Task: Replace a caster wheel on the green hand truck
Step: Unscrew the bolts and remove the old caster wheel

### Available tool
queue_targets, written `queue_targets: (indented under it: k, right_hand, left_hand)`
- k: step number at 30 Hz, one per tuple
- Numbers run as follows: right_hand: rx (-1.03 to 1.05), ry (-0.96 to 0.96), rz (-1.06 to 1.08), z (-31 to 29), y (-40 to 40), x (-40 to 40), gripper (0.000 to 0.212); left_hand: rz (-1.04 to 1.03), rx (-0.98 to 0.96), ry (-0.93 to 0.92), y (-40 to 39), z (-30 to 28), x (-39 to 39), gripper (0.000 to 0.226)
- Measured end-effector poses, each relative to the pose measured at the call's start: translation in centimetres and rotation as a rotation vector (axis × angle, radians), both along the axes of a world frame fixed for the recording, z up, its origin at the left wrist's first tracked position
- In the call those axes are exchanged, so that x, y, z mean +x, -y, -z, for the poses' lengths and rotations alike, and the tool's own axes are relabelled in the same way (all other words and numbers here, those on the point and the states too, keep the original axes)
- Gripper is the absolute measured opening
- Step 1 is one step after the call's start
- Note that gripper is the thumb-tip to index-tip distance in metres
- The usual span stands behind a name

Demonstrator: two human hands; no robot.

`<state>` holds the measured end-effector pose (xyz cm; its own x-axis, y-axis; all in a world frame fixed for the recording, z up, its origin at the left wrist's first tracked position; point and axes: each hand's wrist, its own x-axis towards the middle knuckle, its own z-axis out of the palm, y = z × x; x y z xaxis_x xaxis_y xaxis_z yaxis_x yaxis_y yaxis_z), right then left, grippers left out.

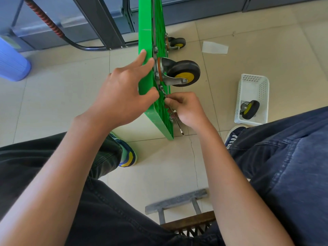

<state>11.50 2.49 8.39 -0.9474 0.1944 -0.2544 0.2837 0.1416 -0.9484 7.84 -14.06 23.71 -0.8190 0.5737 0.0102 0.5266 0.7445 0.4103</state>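
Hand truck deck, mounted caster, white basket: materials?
Hand truck deck: likely moulded plastic, glossy green, ribbed grid on the underside.
Mounted caster: tyre looks like matt black rubber, hub yellow plastic, fork and plate bright metal, probably plated steel.
White basket: seems plastic, thin perforated lattice walls.

My left hand [124,93] and the mounted caster [181,72] crowd the upright green deck [147,71]; my right hand [186,107] works in the narrow gap below that caster. Open tile [221,89] lies right, bounded by the white basket [252,100]. My knees flank the near floor.
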Motion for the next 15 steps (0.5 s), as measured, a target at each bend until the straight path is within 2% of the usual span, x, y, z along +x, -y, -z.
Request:
queue_targets:
  k: [6,11,15]
  right_hand:
    - [-0.121,0.202,-0.040,-1.3,-1.2,0.4,0.023]
    - [-0.437,0.301,0.061,-3.3,-1.0,0.5,0.024]
    - [-0.540,0.315,0.090,-4.5,-1.0,0.1,0.028]
  left_hand:
    - [-0.003,0.002,0.007,0.0,-0.1,0.0,0.071]
    - [-0.005,-0.004,0.001,0.0,-0.1,0.1,0.070]
    - [0.001,0.004,-0.006,-0.1,-0.1,0.0,0.069]
